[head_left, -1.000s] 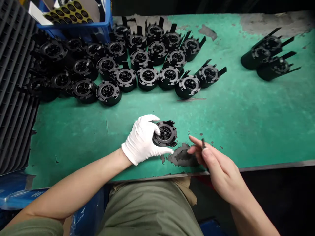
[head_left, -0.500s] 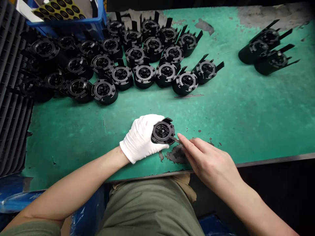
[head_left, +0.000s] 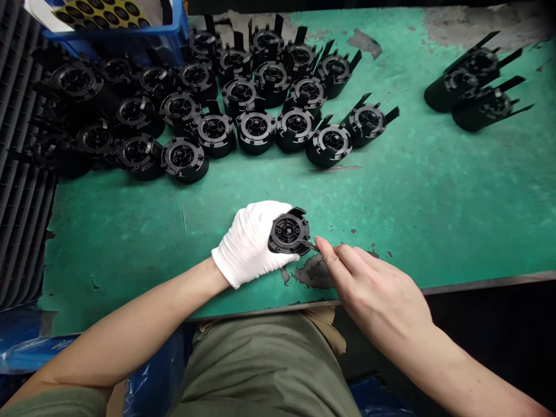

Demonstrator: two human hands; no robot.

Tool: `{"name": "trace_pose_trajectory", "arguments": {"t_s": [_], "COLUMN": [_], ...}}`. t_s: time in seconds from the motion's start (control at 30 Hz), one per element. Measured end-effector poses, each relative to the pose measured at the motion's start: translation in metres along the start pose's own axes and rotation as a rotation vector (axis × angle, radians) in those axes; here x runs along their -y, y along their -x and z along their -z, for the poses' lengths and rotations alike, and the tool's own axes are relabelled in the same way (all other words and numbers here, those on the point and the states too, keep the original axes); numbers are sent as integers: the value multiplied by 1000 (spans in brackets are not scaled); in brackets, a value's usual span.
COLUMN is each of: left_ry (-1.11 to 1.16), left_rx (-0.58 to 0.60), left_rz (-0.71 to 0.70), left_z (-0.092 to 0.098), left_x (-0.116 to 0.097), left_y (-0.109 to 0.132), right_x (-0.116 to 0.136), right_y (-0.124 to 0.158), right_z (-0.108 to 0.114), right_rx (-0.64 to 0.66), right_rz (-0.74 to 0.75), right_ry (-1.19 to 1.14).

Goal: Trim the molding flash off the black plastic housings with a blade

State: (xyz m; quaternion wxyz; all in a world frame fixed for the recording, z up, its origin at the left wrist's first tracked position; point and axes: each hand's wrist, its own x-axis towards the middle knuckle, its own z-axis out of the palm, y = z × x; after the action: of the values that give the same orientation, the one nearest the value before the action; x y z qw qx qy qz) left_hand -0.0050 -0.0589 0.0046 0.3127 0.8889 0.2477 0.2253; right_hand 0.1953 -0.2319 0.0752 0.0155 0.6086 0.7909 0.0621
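White knit glove, on our left hand [head_left: 254, 246]; its fingers and thumb curve around a black round part [head_left: 288, 230], gripping it by the side, with the ringed face turned up towards us; we find this part above the near half of the table, but cannot tell whether its underside touches the surface. Our right hand [head_left: 377, 289], bare, closes its fingers on a slim metal tool [head_left: 311, 247]; the handle is mostly hidden in the grip, and the tip lies at the lower right of the ringed face; we cannot make out the exact point of contact.

Under both, we note a green table top [head_left: 130, 226]; a worn dark patch [head_left: 313, 273] shows just beside the part, towards the near edge. Beyond, on the left and middle, we record a crowded group of similar black parts [head_left: 256, 128], set close together, several with upright tabs; on the far right, well apart, a smaller cluster of the same kind [head_left: 480, 107]. Behind the crowded group, one blue bin [head_left: 121, 47], with a yellow sheet of dark round labels [head_left: 102, 16] in its mouth; along the left side, grey ribbed racking [head_left: 19, 191]; below us, olive clothing [head_left: 264, 370].
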Motion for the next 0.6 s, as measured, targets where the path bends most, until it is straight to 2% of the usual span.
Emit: {"name": "trace_pose_trajectory", "arguments": {"t_s": [0.6], "left_ry": [-9], "left_rx": [2], "left_rz": [-18], "left_z": [1], "left_x": [-1], "left_y": [-2], "right_x": [-20], "right_y": [-3], "right_z": [-5], "right_rx": [12], "right_rz": [128], "right_ry": [-36]}}
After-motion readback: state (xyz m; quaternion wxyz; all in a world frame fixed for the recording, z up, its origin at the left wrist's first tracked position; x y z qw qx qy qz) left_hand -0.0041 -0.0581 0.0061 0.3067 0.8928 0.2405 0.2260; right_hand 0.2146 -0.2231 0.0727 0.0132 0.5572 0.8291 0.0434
